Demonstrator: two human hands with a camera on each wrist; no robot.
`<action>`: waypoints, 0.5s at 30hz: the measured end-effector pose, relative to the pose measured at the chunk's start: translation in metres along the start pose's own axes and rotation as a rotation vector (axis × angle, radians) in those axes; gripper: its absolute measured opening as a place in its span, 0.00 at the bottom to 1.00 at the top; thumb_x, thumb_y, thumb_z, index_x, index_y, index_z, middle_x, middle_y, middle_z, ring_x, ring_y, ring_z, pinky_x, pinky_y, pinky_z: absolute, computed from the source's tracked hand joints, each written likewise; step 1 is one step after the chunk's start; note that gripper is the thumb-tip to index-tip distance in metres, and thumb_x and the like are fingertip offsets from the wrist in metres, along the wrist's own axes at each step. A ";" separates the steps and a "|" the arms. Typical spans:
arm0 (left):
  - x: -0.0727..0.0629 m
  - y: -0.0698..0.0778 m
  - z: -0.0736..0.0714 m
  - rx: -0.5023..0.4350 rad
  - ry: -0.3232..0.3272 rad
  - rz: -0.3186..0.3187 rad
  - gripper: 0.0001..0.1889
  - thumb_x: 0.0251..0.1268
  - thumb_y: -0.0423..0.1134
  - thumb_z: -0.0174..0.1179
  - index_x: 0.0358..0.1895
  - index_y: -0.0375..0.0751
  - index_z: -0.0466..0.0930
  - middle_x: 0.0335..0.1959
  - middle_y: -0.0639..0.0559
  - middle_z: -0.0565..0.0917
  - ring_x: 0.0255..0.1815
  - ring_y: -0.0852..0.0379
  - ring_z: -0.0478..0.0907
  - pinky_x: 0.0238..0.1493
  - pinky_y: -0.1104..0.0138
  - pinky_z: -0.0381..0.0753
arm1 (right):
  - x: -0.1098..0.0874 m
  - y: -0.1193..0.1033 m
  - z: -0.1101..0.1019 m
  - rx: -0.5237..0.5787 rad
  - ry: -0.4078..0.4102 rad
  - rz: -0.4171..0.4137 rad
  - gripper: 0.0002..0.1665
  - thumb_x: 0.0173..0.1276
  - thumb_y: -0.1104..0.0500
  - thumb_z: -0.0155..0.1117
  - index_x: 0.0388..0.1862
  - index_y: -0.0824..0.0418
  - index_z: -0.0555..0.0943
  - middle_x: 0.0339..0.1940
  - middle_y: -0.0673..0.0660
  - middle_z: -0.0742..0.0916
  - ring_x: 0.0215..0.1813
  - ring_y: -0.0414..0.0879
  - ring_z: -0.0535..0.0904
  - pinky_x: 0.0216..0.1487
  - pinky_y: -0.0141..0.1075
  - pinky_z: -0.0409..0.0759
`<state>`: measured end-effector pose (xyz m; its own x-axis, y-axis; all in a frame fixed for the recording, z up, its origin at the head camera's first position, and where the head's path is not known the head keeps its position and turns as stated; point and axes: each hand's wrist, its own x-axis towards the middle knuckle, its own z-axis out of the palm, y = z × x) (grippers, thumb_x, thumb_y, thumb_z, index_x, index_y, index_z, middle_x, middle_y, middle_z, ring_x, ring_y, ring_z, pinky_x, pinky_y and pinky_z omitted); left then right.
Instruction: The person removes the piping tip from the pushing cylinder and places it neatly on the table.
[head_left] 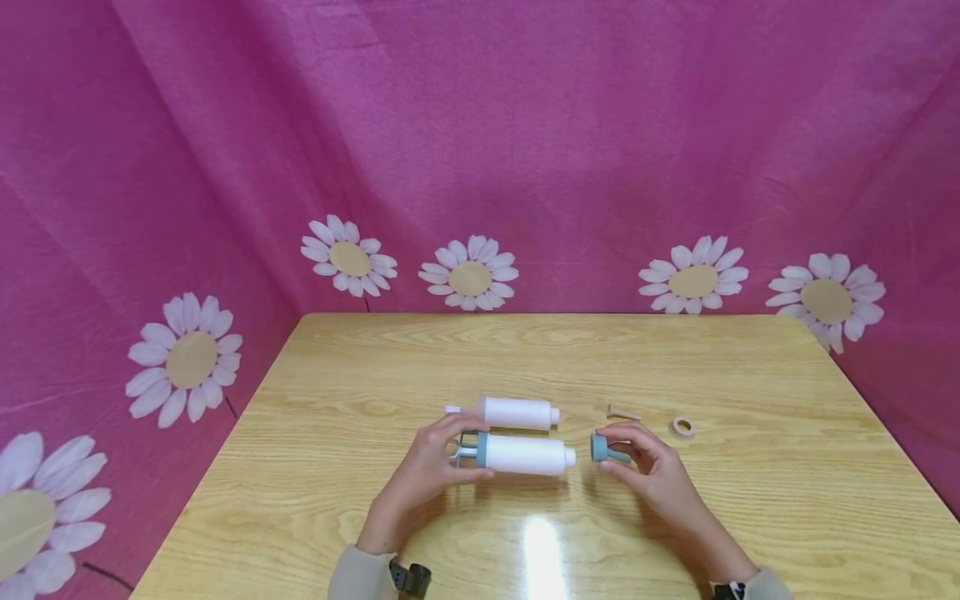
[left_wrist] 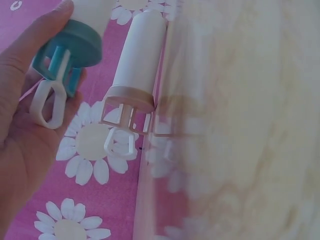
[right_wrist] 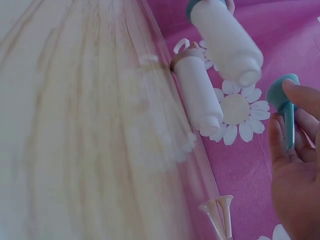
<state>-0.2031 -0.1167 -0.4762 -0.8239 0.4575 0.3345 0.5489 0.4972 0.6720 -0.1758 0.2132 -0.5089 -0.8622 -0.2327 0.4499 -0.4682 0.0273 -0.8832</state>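
In the head view my left hand (head_left: 438, 454) grips a white icing syringe (head_left: 525, 455) by its teal collar end, thumb on one side and fingers on the other. Its white plunger ring (left_wrist: 48, 105) sticks out toward my palm, and the bare white tip points right. My right hand (head_left: 651, 462) pinches a teal cap (head_left: 598, 447) with a slim teal nozzle (right_wrist: 289, 125) extending back toward the palm. A short gap separates the cap from the syringe tip. Just beyond lies a second white syringe (head_left: 517, 412) with a pinkish-beige collar (left_wrist: 131, 97).
On the wooden table (head_left: 360, 367), a small beige cone-shaped nozzle (head_left: 622, 412) and a beige ring (head_left: 682, 428) lie beyond my right hand. A pink cloth (head_left: 510, 125) with daisies hangs behind the table and along its sides.
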 end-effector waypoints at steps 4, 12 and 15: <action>0.000 -0.002 0.000 0.017 -0.036 -0.034 0.28 0.44 0.44 0.78 0.52 0.43 0.80 0.59 0.46 0.82 0.63 0.48 0.78 0.62 0.52 0.80 | 0.000 -0.001 0.001 0.005 0.001 -0.010 0.24 0.58 0.78 0.65 0.55 0.78 0.75 0.54 0.43 0.82 0.59 0.30 0.76 0.60 0.24 0.78; 0.000 -0.006 0.002 0.040 -0.075 -0.072 0.28 0.45 0.45 0.78 0.52 0.42 0.80 0.57 0.46 0.82 0.59 0.50 0.79 0.61 0.53 0.80 | 0.001 -0.002 0.003 0.018 0.005 -0.034 0.23 0.59 0.79 0.64 0.54 0.78 0.75 0.53 0.44 0.82 0.57 0.32 0.77 0.59 0.23 0.78; 0.001 -0.007 0.002 0.051 -0.078 -0.077 0.28 0.46 0.46 0.77 0.52 0.42 0.80 0.55 0.48 0.82 0.55 0.53 0.80 0.58 0.56 0.81 | 0.001 -0.003 0.003 0.021 -0.001 -0.031 0.22 0.59 0.78 0.64 0.54 0.78 0.75 0.54 0.44 0.82 0.57 0.32 0.77 0.59 0.23 0.78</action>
<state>-0.2075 -0.1186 -0.4822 -0.8515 0.4717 0.2290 0.4923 0.5690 0.6587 -0.1745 0.2102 -0.5062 -0.8471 -0.2336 0.4773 -0.4908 -0.0005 -0.8713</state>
